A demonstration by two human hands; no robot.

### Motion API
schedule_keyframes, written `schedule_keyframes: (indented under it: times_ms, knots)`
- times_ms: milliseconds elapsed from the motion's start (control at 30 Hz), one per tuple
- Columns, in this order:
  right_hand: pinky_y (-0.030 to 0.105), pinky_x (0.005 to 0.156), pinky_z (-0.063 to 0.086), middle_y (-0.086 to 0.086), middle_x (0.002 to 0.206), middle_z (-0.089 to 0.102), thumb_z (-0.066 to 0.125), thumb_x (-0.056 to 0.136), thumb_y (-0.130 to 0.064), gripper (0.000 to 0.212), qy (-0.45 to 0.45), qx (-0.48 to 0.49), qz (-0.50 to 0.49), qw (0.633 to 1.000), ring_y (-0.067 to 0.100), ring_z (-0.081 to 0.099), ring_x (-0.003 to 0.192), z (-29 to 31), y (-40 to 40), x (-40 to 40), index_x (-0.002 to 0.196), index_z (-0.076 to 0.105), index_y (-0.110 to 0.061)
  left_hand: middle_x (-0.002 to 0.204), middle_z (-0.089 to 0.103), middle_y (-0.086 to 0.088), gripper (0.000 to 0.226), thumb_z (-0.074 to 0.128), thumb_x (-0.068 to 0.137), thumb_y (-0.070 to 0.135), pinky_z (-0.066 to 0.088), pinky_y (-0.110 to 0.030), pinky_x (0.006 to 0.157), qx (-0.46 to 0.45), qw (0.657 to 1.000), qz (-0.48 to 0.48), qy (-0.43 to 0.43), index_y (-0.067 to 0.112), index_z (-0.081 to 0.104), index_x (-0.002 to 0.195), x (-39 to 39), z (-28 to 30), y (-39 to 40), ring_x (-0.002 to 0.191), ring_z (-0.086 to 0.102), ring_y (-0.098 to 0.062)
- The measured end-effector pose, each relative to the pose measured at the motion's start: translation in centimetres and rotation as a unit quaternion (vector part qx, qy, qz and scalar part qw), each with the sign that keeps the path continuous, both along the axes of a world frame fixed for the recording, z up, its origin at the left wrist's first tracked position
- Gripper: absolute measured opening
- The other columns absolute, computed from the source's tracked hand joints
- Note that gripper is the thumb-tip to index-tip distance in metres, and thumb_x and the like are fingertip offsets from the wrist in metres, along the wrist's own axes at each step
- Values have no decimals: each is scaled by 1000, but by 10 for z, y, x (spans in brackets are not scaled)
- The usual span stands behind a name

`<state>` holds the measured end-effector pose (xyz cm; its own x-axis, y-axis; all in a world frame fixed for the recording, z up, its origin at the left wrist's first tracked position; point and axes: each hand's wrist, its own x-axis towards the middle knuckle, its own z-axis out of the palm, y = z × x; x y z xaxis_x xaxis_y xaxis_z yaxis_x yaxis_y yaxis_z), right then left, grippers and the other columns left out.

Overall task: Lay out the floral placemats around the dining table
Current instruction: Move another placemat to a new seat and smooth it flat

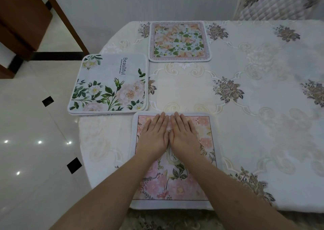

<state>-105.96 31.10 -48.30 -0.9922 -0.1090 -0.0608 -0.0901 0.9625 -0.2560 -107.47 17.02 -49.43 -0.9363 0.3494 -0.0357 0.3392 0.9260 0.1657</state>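
We count three spots with floral placemats on the tabletop [263, 98]: one pink placemat [175, 180] nearest us, one orange-leaved placemat [179, 41] beyond it, and a white rose stack [109, 84] to its left, at least two deep. Two hands, left hand [154, 135] and right hand [184, 135], lie flat on the pink placemat.

Both hands lie flat, side by side, on the pink mat [172, 186] at the near edge of the tabletop [254, 117]: left hand [155, 135], right hand [184, 135], fingers straight. A stack of white mats [108, 84] sits at the left edge, and a leaf-patterned mat [178, 41] lies at the far edge.
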Motion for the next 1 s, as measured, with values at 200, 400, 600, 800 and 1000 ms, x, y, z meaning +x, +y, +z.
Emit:
schedule_keyframes:
  times_ms: [200,400,600,800,1000]
  knots:
    - [40,123,-5,0,166,4,22,105,-36,56,-2,-1,-4,1000,16,-3,152,0,3,-2,158,10,-19,166,1,4,60,10,101,46,-6,-38,123,9,999,39,-16,29,9,158,1,3,0,152,-4,-11]
    - [42,123,-3,-1,166,6,24,104,-39,57,-5,-8,-11,1000,17,-1,153,0,5,-4,158,13,-22,167,-2,4,61,14,98,50,-7,-38,123,14,997,62,-33,37,7,158,0,7,0,152,-7,-12]
    - [38,123,-4,-2,166,1,20,99,-53,67,-15,19,-28,999,13,-4,152,2,34,-2,158,5,-25,165,-6,6,70,12,97,58,-5,-33,123,-7,999,48,-24,28,1,159,4,9,-33,152,-7,-11]
    - [36,122,-9,-2,166,-2,19,99,-58,70,-24,23,-41,999,13,-7,152,0,42,-2,158,1,-26,164,-10,5,76,8,93,62,-7,-30,122,12,997,62,-37,25,-2,158,11,10,-51,151,-10,-9]
    - [34,122,-6,2,165,-8,9,98,-57,72,-37,35,-76,996,14,-10,151,-2,86,12,157,-5,-18,165,-10,5,71,12,98,55,-7,-32,122,0,995,94,-41,21,-4,158,25,13,-68,152,-8,-10]
